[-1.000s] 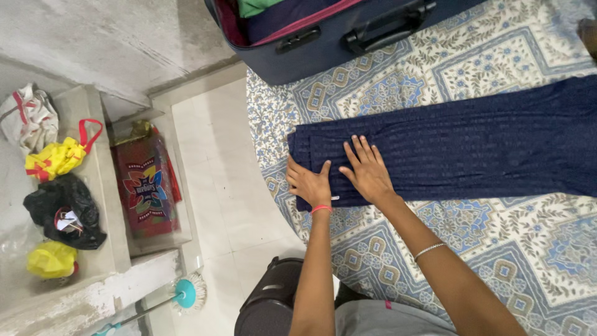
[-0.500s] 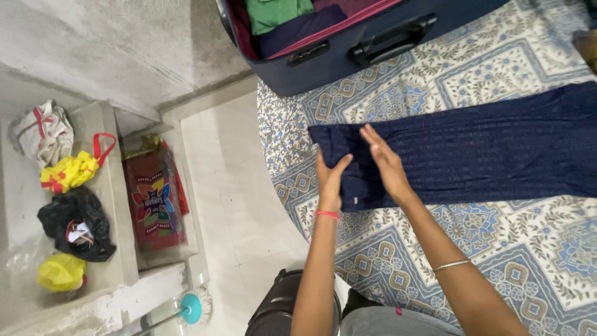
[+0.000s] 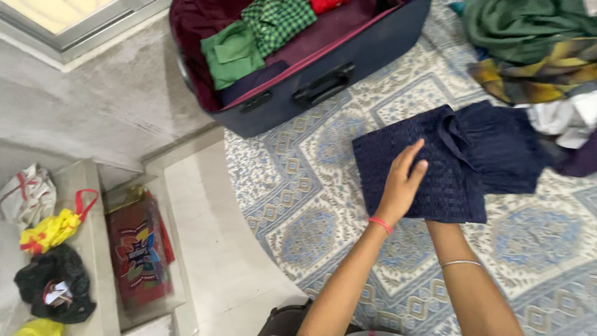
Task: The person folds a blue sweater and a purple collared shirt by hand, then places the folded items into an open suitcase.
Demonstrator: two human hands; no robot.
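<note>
A dark navy ribbed garment [image 3: 491, 149] lies folded over on a blue and cream patterned sheet [image 3: 311, 211]. My left hand [image 3: 403, 183], with a red band at the wrist, rests flat on the folded left part of it, fingers pointing up. My right forearm [image 3: 463, 274], wearing a thin silver bangle, runs under the garment's near edge, and the hand itself is hidden beneath the cloth. An open navy suitcase [image 3: 348, 59] stands beyond, holding folded green [image 3: 233, 53] and green checked [image 3: 277, 22] clothes.
A heap of green, yellow and white clothes [image 3: 528, 43] lies at the top right. To the left, past a pale tiled floor strip [image 3: 205, 249], concrete shelves hold a red printed bag [image 3: 138, 255], a yellow bag [image 3: 53, 230], a black bag [image 3: 53, 289] and a white bag [image 3: 25, 193].
The long garment has been folded over to the right into a shorter bundle. My right hand has gone under the cloth, my left now lies on top, and the view has shifted up and right.
</note>
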